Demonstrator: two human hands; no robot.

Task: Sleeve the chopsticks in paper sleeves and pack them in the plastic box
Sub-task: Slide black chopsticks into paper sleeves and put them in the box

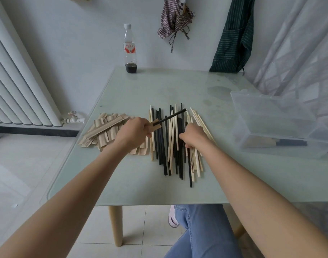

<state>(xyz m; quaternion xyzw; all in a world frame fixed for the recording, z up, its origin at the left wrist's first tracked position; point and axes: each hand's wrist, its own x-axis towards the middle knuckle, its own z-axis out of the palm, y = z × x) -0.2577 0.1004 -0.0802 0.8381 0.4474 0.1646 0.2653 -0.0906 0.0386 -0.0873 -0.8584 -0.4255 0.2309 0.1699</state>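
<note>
A heap of loose black and pale wooden chopsticks [171, 140] lies in the middle of the glass table [159, 86]. Left of it is a pile of brown paper sleeves [103, 131]. My left hand [133, 132] grips one paper sleeve [155, 125] with black chopsticks [170, 117] sticking out of it toward the upper right. My right hand [194, 135] rests on the heap, its fingers curled round chopsticks there. The clear plastic box [282, 125] stands open at the right and holds one sleeved black pair [275, 142].
A plastic bottle [130, 49] with dark liquid at its bottom stands at the table's far edge. Aprons hang on the wall behind. A radiator [19, 81] runs along the left wall. My legs in jeans [202, 231] are under the near edge.
</note>
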